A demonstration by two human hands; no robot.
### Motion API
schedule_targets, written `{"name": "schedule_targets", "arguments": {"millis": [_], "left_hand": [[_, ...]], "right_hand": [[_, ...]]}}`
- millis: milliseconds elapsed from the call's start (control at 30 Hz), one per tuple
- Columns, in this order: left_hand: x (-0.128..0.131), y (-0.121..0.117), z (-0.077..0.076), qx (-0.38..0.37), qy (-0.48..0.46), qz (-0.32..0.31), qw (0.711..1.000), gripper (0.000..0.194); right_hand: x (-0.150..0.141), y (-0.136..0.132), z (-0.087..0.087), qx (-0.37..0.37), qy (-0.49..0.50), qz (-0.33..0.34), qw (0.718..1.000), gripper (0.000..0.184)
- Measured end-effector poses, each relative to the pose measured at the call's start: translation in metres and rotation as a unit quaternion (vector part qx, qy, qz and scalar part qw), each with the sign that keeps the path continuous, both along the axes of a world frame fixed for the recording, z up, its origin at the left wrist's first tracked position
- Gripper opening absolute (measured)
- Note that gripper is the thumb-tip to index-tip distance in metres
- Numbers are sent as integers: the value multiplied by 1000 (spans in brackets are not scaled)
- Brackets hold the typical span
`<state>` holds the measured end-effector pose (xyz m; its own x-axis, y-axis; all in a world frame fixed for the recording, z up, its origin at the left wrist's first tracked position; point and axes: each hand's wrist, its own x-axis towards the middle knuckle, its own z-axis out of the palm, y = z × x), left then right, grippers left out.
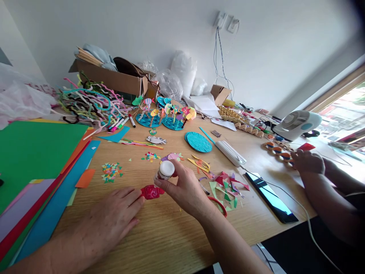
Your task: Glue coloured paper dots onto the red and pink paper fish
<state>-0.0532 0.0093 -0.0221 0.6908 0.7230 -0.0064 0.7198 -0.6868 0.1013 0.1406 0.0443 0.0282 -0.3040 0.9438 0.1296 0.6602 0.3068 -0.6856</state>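
A small red paper cut-out (pixel 151 192) lies on the table with wet-looking swirls on its surface. My left hand (pixel 116 209) rests flat beside it, fingers stretched out and the tips touching its left edge. Just above the cut-out, my right hand (pixel 185 186) is closed around a small bottle with a round white end (pixel 167 168), which looks like a glue bottle tipped downward. The bottle's lower tip is hidden behind my fingers. Near my right wrist are red-handled scissors (pixel 219 205), partly covered.
Paper confetti (pixel 111 172), paper scraps (pixel 229 186) and a blue oval (pixel 198 141) lie around my hands. Colored sheets (pixel 37 160) are stacked at left. A phone (pixel 270 198), a power strip (pixel 230 153) and a co-worker's hands (pixel 308 161) are at right.
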Motion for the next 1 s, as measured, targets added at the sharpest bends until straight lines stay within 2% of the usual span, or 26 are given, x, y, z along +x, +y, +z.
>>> {"name": "schedule_targets", "arguments": {"millis": [300, 500, 733, 1000], "left_hand": [[0, 0, -1, -13, 1, 28, 1000, 39], [0, 1, -4, -1, 0, 9, 1000, 39], [1, 2, 0, -11, -1, 15, 1000, 39], [0, 1, -6, 26, -4, 9, 1000, 40]], "right_hand": [[-13, 2, 0, 5, 14, 24, 1000, 19], [-16, 3, -3, 4, 24, 31, 999, 19], [-17, 0, -4, -6, 19, 37, 999, 20], [-19, 3, -2, -8, 28, 35, 999, 19]]}}
